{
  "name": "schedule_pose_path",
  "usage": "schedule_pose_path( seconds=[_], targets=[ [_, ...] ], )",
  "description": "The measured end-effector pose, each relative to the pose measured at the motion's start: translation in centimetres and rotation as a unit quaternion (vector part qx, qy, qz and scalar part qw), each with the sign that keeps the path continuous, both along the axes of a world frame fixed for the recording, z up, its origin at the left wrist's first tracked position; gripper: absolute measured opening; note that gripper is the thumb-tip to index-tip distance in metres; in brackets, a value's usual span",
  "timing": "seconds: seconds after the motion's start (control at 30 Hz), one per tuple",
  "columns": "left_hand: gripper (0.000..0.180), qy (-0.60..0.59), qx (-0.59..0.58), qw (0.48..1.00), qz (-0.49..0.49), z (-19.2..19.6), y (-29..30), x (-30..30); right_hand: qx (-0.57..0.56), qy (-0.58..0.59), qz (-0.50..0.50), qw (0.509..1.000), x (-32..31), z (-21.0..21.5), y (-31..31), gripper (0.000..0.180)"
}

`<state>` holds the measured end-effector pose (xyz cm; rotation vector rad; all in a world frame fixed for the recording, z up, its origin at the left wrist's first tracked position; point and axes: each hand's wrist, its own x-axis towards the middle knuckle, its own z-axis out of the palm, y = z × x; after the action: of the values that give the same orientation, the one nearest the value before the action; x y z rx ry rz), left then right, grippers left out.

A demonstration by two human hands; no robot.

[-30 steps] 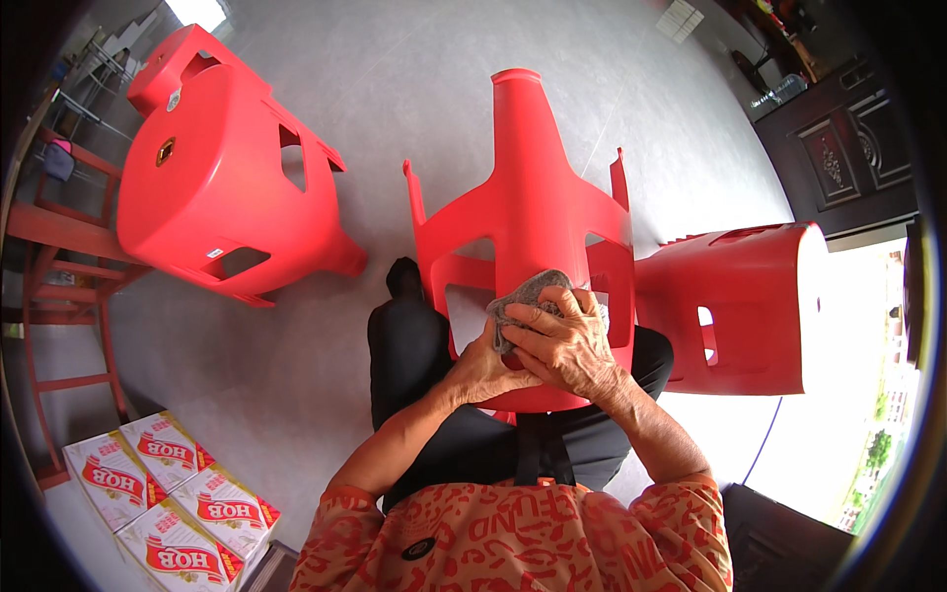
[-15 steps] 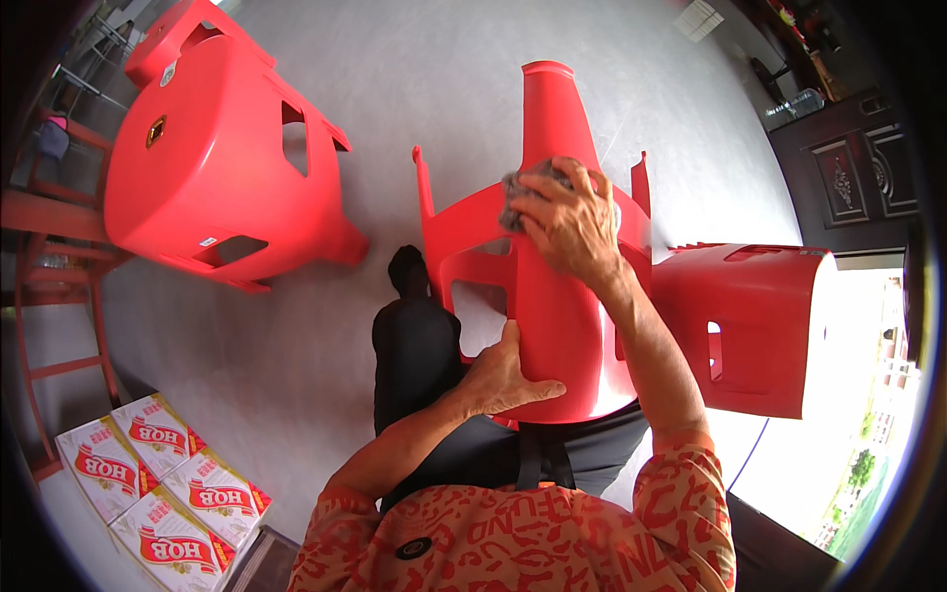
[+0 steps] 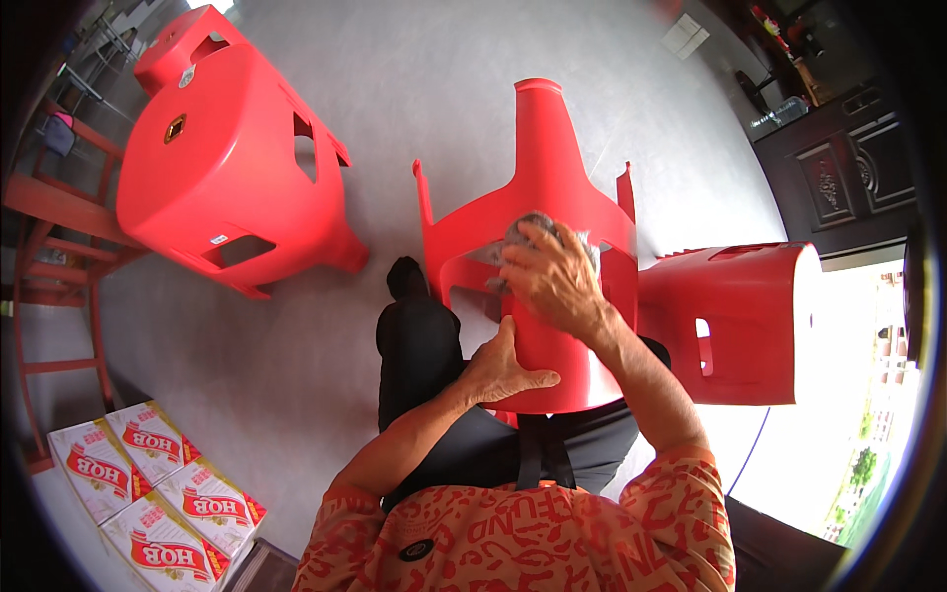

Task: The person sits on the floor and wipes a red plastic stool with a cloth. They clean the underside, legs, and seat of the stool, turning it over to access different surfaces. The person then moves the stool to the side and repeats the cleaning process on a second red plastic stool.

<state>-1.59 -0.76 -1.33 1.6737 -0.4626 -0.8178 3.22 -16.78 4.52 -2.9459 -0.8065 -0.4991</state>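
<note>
A red plastic stool [image 3: 552,173] lies on its side across my lap, legs pointing away from me and seat end near my waist. My right hand [image 3: 554,278] presses a bunched grey cloth [image 3: 531,229] onto the stool's upward side, around the base of a leg beside a cut-out opening. The fingers are curled over the cloth. Lower down, my left hand [image 3: 505,372] grips the stool's near left side by the seat end, thumb lying across the red surface. Some of its fingers are hidden behind the stool's edge.
Another red stool [image 3: 237,168] stands at left, with one more [image 3: 187,44] behind it. A red stool [image 3: 735,326] lies close on my right. White-and-red cartons [image 3: 163,493] sit at lower left, near a reddish-brown wooden frame [image 3: 64,365]. A dark cabinet [image 3: 838,178] stands at right.
My right hand and the grey cloth have slid down the stool toward me. The stool's leg end has shifted slightly nearer. My left hand keeps its grip at the seat end.
</note>
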Motion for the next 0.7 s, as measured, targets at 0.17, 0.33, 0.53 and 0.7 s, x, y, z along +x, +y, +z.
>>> schedule_pose_path(
  seconds=[0.17, 0.33, 0.53, 0.7],
  targets=[
    [0.106, -0.092, -0.019, 0.996, -0.013, -1.1, 0.0, 0.1, 0.074, 0.020, 0.006, 0.997, -4.6, 0.6, 0.9, 0.019],
    [0.107, -0.118, 0.008, 0.993, -0.023, -1.0, 0.1, 0.2, 0.140, 0.048, 0.007, 0.989, -4.7, 1.3, -0.5, 0.023],
    [0.099, -0.024, 0.022, 0.999, -0.007, -0.1, 0.4, 0.3, 0.139, 0.019, -0.050, 0.989, 1.0, 0.2, -1.8, 0.021],
    [0.102, -0.009, 0.022, 1.000, -0.003, 0.9, 0.3, 0.5, 0.230, -0.014, -0.166, 0.959, 4.4, -1.1, -2.9, 0.022]
  ],
)
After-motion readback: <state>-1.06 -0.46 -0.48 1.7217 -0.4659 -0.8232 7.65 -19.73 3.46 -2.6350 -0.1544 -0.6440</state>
